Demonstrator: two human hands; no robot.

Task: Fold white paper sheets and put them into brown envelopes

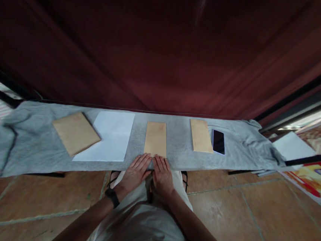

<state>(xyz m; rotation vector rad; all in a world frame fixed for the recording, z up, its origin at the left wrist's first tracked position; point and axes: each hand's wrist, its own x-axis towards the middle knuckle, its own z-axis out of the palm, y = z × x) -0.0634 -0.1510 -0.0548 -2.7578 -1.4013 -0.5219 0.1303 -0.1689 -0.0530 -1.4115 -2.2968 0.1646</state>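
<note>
A tan paper envelope (156, 137) lies flat in front of me on the grey cloth (177, 144), its short side toward me. The fingers of my left hand (134, 174) rest stretched out on its near end, at the left. Beside it, my right hand (163, 177) lies flat with straight fingers on the same end, at the right. Both hands hide the envelope's near edge. To the left, a stack of tan envelopes (76, 133) partly overlaps white paper sheets (111, 137). Another tan envelope (201, 136) lies on the right.
A smartphone (219, 142) with a dark screen lies against the right-hand envelope. Behind the narrow cloth-covered surface rises a dark red panel (165, 61). Below is a tiled floor (220, 212). A red and yellow printed package (315, 179) is at the far right.
</note>
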